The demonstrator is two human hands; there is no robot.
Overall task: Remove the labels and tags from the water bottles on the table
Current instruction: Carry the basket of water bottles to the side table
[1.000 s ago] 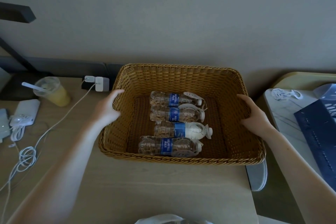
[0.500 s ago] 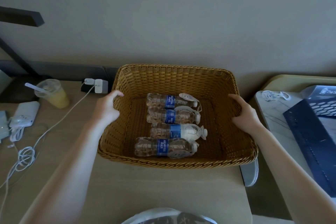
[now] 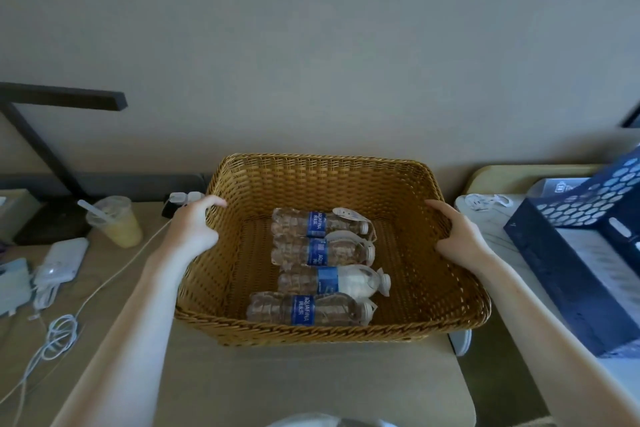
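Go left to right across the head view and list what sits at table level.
White power bank, yellow drink cup, left hand, water bottles in the basket, right hand, blue crate.

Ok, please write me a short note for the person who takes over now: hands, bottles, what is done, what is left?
Hands: left hand grips the left rim of the wicker basket, right hand its right rim. The basket stands on the table. Four water bottles lie side by side inside it, caps to the right. Done: nothing; blue labels and white tags are all on. Left: strip all four.
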